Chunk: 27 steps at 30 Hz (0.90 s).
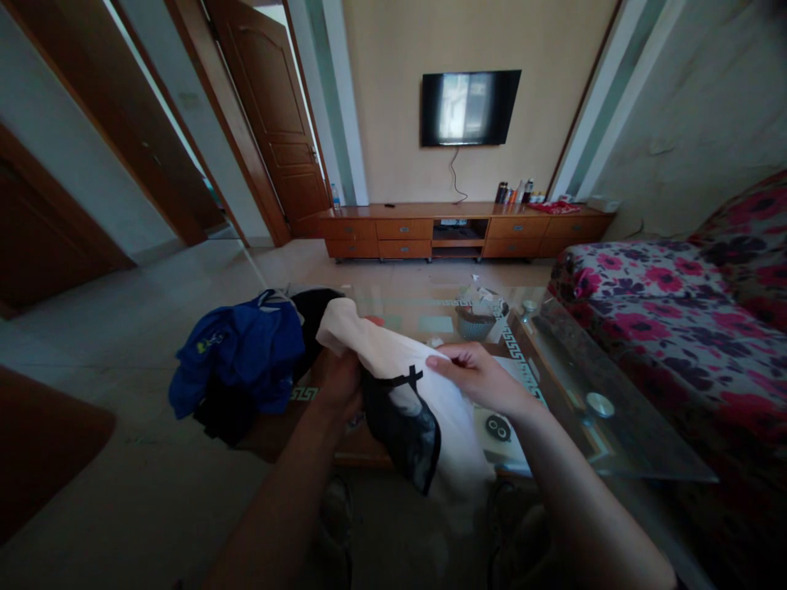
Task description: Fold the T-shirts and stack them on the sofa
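Note:
A white garment [452, 418] with a black-edged dark patch [402, 422] hangs between my two hands above the glass coffee table [639, 447]. My left hand [344, 383] is closed on its left side, with the fingers partly hidden by the cloth. On the other side, my right hand [470, 373] pinches the upper right edge between thumb and fingers. The lower end of the fabric droops toward my lap and looks blurred. To the left, a crumpled blue garment [246, 352] lies on the table with black cloth [316, 313] beside it.
A small basket [476, 326] with papers in it stands farther back on the table. Near the front edge is a round black object [498, 428]. A flowered sofa [652, 303] borders the right side. Against the far wall runs a wooden TV cabinet [402, 231].

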Motion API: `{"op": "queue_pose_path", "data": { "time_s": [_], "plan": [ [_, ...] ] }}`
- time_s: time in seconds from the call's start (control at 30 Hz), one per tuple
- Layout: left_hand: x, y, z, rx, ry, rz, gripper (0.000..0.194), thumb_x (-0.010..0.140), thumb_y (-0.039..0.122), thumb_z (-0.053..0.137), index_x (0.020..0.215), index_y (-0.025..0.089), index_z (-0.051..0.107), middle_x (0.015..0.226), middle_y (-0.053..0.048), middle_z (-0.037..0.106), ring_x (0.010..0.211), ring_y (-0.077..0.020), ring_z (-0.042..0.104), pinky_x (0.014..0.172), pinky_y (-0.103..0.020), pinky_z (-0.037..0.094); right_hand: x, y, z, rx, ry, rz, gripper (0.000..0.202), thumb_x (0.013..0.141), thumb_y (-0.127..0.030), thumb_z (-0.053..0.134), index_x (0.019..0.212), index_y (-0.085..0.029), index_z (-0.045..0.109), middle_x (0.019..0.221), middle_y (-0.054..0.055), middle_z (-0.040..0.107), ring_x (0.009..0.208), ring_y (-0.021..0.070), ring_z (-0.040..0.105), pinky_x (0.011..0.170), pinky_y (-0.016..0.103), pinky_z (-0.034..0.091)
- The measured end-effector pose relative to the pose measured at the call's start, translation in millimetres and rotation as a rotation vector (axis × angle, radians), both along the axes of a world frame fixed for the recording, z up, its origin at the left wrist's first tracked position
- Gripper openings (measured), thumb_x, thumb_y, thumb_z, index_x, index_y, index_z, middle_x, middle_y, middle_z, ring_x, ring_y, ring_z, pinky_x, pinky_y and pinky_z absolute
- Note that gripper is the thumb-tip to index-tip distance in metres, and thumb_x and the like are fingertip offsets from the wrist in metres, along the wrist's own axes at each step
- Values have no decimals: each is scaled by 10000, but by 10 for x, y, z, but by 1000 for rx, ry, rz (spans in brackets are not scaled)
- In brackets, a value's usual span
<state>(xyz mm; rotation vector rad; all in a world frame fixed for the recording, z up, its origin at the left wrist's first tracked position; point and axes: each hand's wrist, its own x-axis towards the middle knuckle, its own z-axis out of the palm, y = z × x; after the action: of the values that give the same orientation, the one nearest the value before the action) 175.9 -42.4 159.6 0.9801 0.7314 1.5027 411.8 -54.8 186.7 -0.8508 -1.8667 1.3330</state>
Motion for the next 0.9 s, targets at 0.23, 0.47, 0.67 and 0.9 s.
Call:
{"op": "queue_pose_path", "data": {
  "time_s": [0.23,0.47,0.67,0.9],
  "plan": [
    [-285,165,10,239,660,241,404,849,398,724,1182,170,698,1191,-94,730,1187,-271,640,1077,-395,458,377,119,118,295,132,-592,399,988,-536,552,765,-206,567,678,-17,519,611,122,450,567,248,358],
    [-463,210,26,341,1100,342,321,764,181,605,1068,176,709,1051,-53,730,960,-220,674,839,-300,492,576,166,111,212,200,-697,405,931,-594,599,805,-209,607,695,-5,546,578,125,426,510,242,313],
    [-481,188,15,242,1393,546,113,780,260,616,726,184,680,693,-38,664,689,-207,637,612,-274,374,572,244,-51,-63,266,-639,358,899,-565,638,800,-233,549,568,-66,413,469,99,306,439,232,230],
    [-373,8,31,448,1069,885,101,785,240,640,845,174,689,797,-45,700,755,-208,651,689,-285,463,497,98,100,-118,315,-559,301,884,-517,676,859,-229,595,708,-21,542,601,126,472,541,234,390]
  ]
}}
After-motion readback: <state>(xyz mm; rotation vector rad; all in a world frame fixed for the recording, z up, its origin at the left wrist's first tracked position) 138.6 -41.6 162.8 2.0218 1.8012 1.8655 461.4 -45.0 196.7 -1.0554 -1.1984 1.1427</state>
